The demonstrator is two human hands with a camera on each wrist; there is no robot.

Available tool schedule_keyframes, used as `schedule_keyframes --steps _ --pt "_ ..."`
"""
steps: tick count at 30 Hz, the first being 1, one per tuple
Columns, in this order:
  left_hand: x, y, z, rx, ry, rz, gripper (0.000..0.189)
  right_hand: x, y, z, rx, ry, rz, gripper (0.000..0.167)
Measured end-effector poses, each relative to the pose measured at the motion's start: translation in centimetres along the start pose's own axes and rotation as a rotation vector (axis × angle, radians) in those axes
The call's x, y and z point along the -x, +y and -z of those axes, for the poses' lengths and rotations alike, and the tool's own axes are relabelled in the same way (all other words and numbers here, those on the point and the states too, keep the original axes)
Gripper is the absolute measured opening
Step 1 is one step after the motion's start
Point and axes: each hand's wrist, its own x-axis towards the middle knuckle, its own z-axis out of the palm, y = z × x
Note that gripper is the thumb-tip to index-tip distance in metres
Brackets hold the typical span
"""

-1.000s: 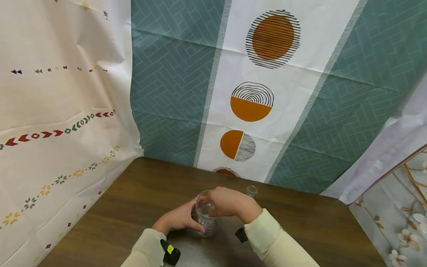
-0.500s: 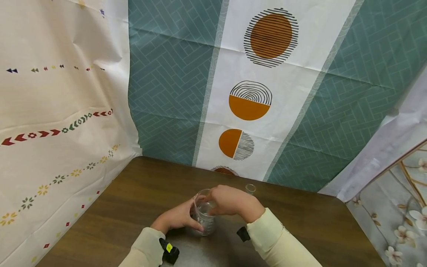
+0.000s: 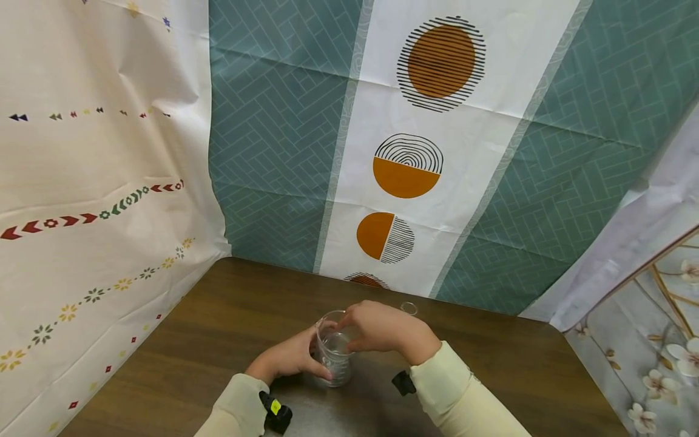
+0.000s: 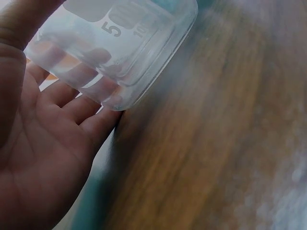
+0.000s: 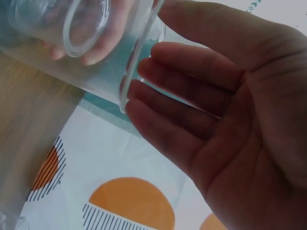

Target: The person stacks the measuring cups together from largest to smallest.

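Note:
A large clear beaker [image 4: 120, 28] with printed markings stands on the table in front of me. My left hand [image 3: 295, 357] grips its side, the fingers wrapped behind it and the thumb in front. Inside it sits a smaller clear vessel, whose round rim [image 5: 68, 33] shows through the wall in the right wrist view. My right hand [image 3: 382, 329] arches over the mouth of the large beaker, its loosely bent fingers [image 5: 163, 122] right at the rim. Nothing shows between that thumb and fingers. In the head view this hand covers part of the opening.
Behind my right hand, the round rim of another clear glass vessel [image 3: 409, 308] shows. The brown wooden table [image 3: 246, 303] meets a patterned cloth backdrop [image 3: 284, 152] at the back. Cream printed cloth [image 3: 109, 261] hangs along the left, and floral cloth [image 3: 650, 340] on the right.
My right hand has shifted slightly to the right, and its wrist now hides more of the back vessel. The left hand keeps its hold on the large beaker.

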Motion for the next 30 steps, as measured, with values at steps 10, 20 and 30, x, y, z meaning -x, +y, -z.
schedule_keyframes --steps 10,20,30 --pt "-0.4 -0.4 0.0 -0.013 -0.006 -0.032 0.085 0.5 0.6 0.3 0.007 0.019 0.010 0.038" --pt "-0.3 -0.2 0.1 0.001 -0.007 -0.040 0.088 0.9 0.9 0.5 0.016 0.046 0.018 0.039" --pt "-0.3 -0.2 0.0 0.004 -0.014 -0.046 0.089 1.5 1.5 0.8 -0.033 0.053 -0.019 0.041"
